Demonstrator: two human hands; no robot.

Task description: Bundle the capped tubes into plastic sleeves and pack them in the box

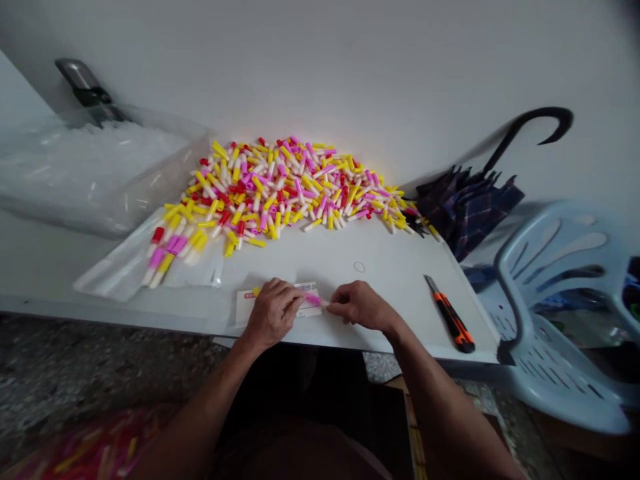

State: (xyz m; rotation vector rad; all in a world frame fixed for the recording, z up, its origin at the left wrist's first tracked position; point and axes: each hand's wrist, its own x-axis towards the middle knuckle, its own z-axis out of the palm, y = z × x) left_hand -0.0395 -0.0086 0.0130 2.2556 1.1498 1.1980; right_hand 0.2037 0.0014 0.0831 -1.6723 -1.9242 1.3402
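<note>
Presently, left hand [273,313] and right hand [361,307] both close their grip on a pink tube [314,300], held between them over a printed card [245,308] on the white tabletop [380,300]. Heaped yellow, pink and red tubes [285,187] lie beyond.

On my feed, the white table [400,267] carries a heap of yellow, pink, red and white plastic tubes [280,187] at twelve o'clock, a clear plastic bag [100,180] at ten, an orange-and-black utility knife [450,315] at four, a rubber band [359,267] near centre, and a printed card [244,308] at six.
</note>
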